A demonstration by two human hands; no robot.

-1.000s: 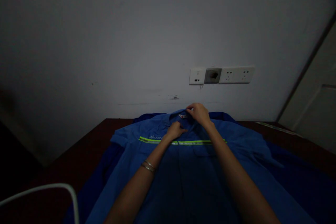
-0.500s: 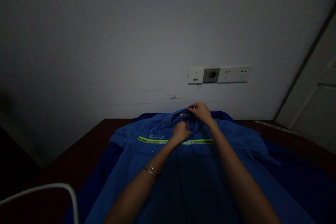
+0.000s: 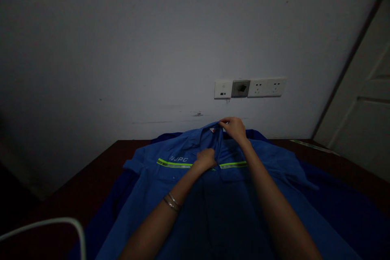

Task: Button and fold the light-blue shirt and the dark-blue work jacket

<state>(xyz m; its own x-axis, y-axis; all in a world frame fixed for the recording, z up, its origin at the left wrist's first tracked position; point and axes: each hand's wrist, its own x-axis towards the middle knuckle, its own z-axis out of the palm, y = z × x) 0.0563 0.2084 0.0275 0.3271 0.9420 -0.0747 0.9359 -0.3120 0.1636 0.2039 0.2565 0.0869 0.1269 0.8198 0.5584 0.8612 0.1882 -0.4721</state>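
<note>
A blue work shirt (image 3: 183, 187) lies spread front side up, with a yellow-green reflective stripe and pale letters across its chest. My right hand (image 3: 234, 128) pinches the top of its collar, which is lifted slightly, and a small label shows inside the neck. Lower down, at the front opening, my left hand (image 3: 206, 159) is closed on the shirt's front edge; its fingertips are partly hidden by the hand and cloth. Beneath the shirt lies a darker blue garment (image 3: 335, 199), showing at both sides and behind the collar.
The dark red tabletop (image 3: 91, 170) meets a pale wall (image 3: 152, 48) at the back. Sockets (image 3: 265, 87) sit on the wall. A white cable or bar (image 3: 61, 220) curves in at lower left. A flat strip (image 3: 313, 146) lies near the door (image 3: 362, 122).
The collar is raised a little higher in my right hand. My left hand has moved slightly down and left, and the neck opening has narrowed. The view has shifted slightly.
</note>
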